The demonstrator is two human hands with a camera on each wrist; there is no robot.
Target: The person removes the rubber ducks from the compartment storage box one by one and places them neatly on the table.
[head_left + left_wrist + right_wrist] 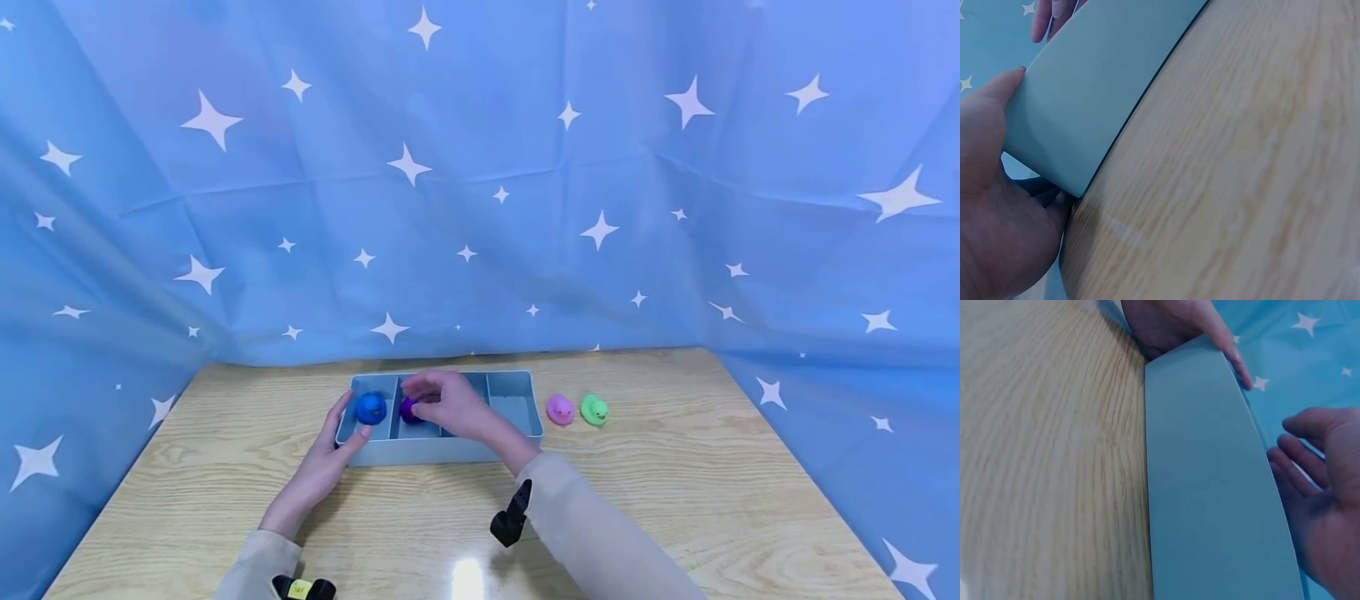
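A grey-blue box (427, 452) with a row of compartments stands on the table. My left hand (318, 468) grips its left end, the thumb at the front rim and the fingers along the side. In the left wrist view, that hand (997, 206) wraps the box's corner. A blue toy duck (371, 408) sits in the leftmost compartment. My right hand (456, 406) is over the box, thumb and fingers apart beside a purple toy (408, 409) in the second compartment, partly covering it. The right wrist view shows this hand (1329, 481) loosely curved above the rim.
Just right of the box, a pink toy duck (560, 409) and a green toy duck (595, 409) sit side by side on the wooden table (712, 483). Behind and at the sides hangs a blue curtain (480, 208) with white stars.
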